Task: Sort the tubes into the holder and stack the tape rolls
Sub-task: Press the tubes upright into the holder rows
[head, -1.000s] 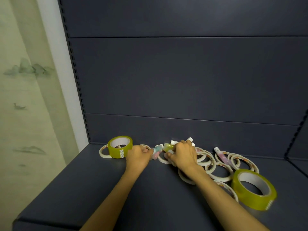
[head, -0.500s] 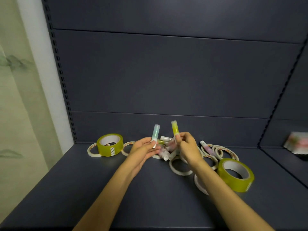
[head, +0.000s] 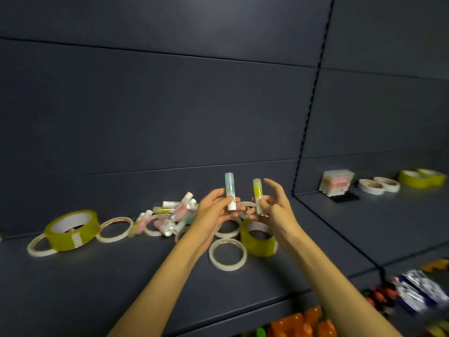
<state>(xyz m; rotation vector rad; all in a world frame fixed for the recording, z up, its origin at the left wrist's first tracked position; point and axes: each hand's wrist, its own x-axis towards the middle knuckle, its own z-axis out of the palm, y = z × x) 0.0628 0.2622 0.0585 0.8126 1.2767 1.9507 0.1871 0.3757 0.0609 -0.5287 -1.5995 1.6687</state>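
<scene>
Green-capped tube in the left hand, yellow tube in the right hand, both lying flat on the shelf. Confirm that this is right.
Not quite. The head view shows both tubes held upright in the air, not lying flat on the shelf. The left hand grips the green-capped tube and the right hand pinches the yellow tube in its fingers.

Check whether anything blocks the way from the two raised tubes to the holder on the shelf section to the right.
Nothing visible blocks it. The left hand holds the blue-green plastic tube, the right hand the yellow-green plastic tube, both above the tape rolls. The dark shelf toward the black holder is bare.
</scene>
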